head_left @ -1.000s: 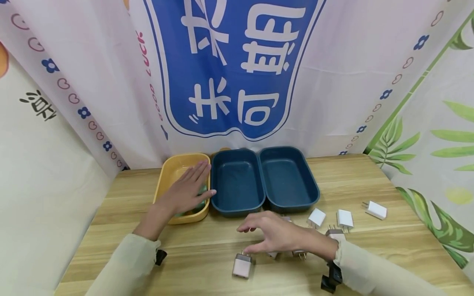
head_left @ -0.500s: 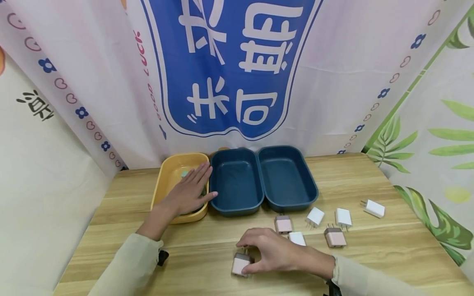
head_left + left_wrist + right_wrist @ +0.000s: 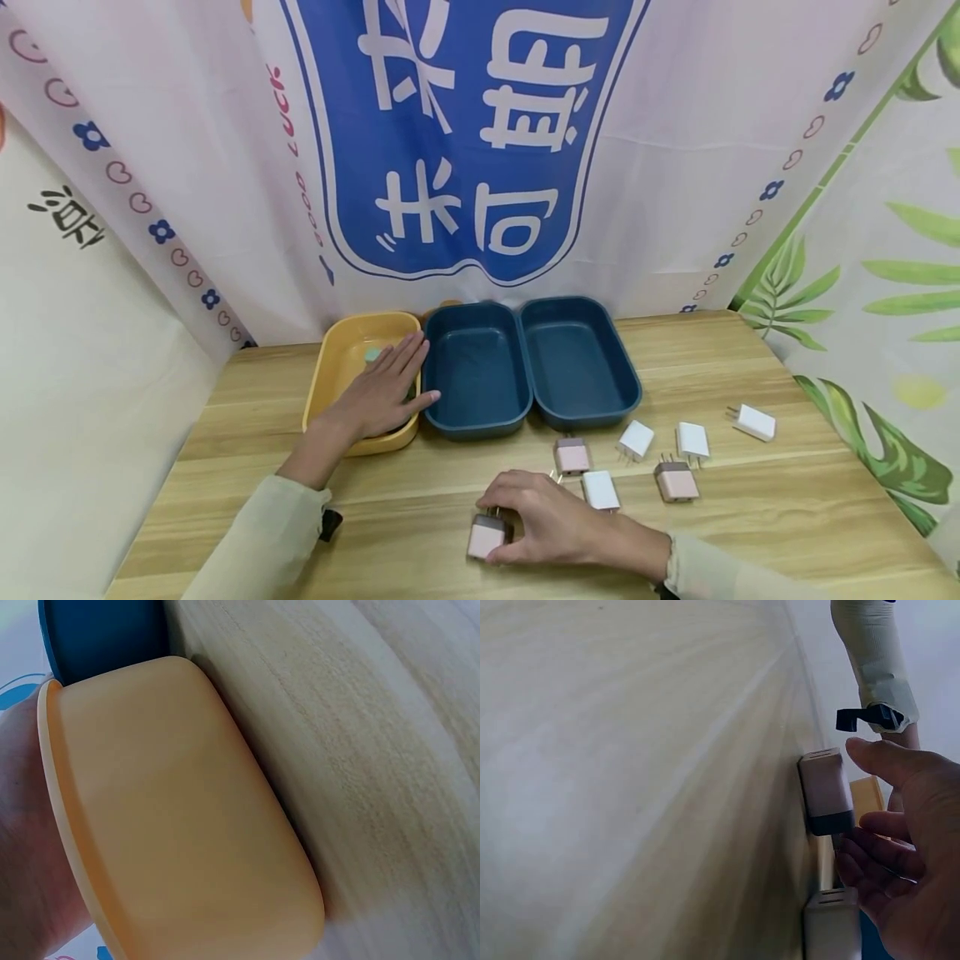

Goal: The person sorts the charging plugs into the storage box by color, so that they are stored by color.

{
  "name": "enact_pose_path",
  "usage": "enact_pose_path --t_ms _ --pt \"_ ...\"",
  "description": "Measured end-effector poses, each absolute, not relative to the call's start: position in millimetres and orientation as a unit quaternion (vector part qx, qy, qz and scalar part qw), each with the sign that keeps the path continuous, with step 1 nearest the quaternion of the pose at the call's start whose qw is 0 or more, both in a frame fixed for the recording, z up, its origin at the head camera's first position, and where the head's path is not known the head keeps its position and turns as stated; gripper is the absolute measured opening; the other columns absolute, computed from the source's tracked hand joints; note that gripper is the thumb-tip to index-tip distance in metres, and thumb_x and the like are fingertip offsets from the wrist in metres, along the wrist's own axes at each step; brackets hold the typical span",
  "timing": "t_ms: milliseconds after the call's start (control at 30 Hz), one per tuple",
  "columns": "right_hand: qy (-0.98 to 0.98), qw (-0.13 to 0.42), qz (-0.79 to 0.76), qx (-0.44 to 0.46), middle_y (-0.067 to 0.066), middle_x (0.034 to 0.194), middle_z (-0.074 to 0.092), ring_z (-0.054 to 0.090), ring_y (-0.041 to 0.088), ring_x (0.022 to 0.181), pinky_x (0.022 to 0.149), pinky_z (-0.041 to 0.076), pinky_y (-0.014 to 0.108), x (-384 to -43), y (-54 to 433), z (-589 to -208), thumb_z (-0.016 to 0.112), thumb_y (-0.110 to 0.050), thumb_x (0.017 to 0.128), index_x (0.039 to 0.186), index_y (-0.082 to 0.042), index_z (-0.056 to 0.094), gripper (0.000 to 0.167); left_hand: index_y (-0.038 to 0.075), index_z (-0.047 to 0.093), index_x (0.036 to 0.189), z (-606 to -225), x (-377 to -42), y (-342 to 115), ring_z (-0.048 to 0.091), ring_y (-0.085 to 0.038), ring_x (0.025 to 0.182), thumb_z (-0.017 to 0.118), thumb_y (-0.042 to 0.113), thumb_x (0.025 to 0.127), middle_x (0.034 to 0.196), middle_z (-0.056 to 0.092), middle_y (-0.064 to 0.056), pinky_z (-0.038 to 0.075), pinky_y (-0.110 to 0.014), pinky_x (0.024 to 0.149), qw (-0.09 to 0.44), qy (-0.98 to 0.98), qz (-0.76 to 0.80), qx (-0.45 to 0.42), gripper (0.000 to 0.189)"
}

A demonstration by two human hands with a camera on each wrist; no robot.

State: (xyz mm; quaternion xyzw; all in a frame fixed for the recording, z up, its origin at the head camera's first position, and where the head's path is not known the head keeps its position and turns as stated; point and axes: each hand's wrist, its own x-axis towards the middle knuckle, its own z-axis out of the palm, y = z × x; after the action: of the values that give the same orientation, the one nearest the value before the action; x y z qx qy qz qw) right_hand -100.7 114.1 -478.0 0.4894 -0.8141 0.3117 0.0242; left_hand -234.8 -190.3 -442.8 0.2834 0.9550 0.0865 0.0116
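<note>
My left hand [image 3: 378, 396] lies with fairly straight fingers over the yellow dish [image 3: 324, 367], its fingertips at the right rim. Small green things [image 3: 372, 355] show in the dish, partly hidden by the hand. My right hand [image 3: 543, 517] is bent around a pink plug charger [image 3: 486, 542] lying on the table, thumb by its pink end, fingers by the prongs. In the right wrist view a small gap shows between the thumb [image 3: 862, 752] and the charger [image 3: 826, 784], whose dark end is near the other fingertips.
Two dark blue dishes [image 3: 477, 367] stand side by side right of the yellow one. Near my right hand lie a white charger [image 3: 601, 490] and a pink one [image 3: 572, 457]. Farther right are another pink charger [image 3: 677, 482] and several white ones [image 3: 692, 439]. A printed curtain [image 3: 630, 225] hangs behind.
My right hand has come down and toward me, from above the table to around the pink charger, revealing chargers behind it. My left hand has hardly moved.
</note>
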Motion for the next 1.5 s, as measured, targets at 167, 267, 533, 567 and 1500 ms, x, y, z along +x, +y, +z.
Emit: enact_pose_path --t_ms 167,267,533,567,1500 --pt "-0.816 0.032 0.306 0.489 -0.003 0.115 0.072 0.065 0.001 0.107 0.095 0.052 0.014 -101 114 -483 0.091 -0.038 0.085 0.12 -0.008 0.075 0.049 0.005 0.011 0.17 -444 -237 -191 0.004 -0.032 0.165 0.04 0.066 0.108 0.179 0.003 -0.012 0.008 -0.053 0.133 0.022 0.958 0.068 0.277 0.093" --pt "-0.816 0.036 0.301 0.493 -0.004 0.115 0.072 0.065 0.001 0.108 0.096 0.052 0.013 -101 114 -484 0.091 -0.037 0.085 0.12 -0.009 0.074 0.047 0.005 0.01 0.17 -445 -238 -191 0.004 -0.032 0.165 0.04 0.067 0.107 0.179 0.002 -0.011 0.009 -0.053 0.133 0.024 0.959 0.064 0.275 0.093" --pt "-0.808 0.046 0.289 0.511 -0.005 0.116 0.071 0.065 0.001 0.109 0.096 0.051 0.013 -104 114 -484 0.088 -0.032 0.087 0.119 -0.011 0.073 0.041 0.005 0.012 0.17 -446 -238 -190 0.004 -0.031 0.165 0.04 0.067 0.107 0.179 0.004 -0.011 0.007 -0.052 0.134 0.033 0.96 0.069 0.269 0.092" --pt "-0.807 0.047 0.287 0.513 -0.005 0.116 0.071 0.065 0.002 0.108 0.096 0.051 0.013 -105 114 -484 0.088 -0.032 0.087 0.119 -0.011 0.073 0.04 0.005 0.012 0.17 -446 -238 -190 0.004 -0.031 0.165 0.04 0.067 0.107 0.179 0.004 -0.011 0.007 -0.052 0.134 0.034 0.96 0.069 0.268 0.092" --pt "-0.786 0.047 0.304 0.536 -0.003 0.115 0.073 0.066 0.003 0.109 0.098 0.052 0.015 -116 115 -485 0.089 -0.025 0.084 0.12 -0.008 0.074 0.042 0.006 0.013 0.17 -447 -238 -191 0.006 -0.028 0.165 0.038 0.068 0.107 0.179 0.005 -0.008 0.007 -0.051 0.134 0.034 0.959 0.073 0.272 0.091"
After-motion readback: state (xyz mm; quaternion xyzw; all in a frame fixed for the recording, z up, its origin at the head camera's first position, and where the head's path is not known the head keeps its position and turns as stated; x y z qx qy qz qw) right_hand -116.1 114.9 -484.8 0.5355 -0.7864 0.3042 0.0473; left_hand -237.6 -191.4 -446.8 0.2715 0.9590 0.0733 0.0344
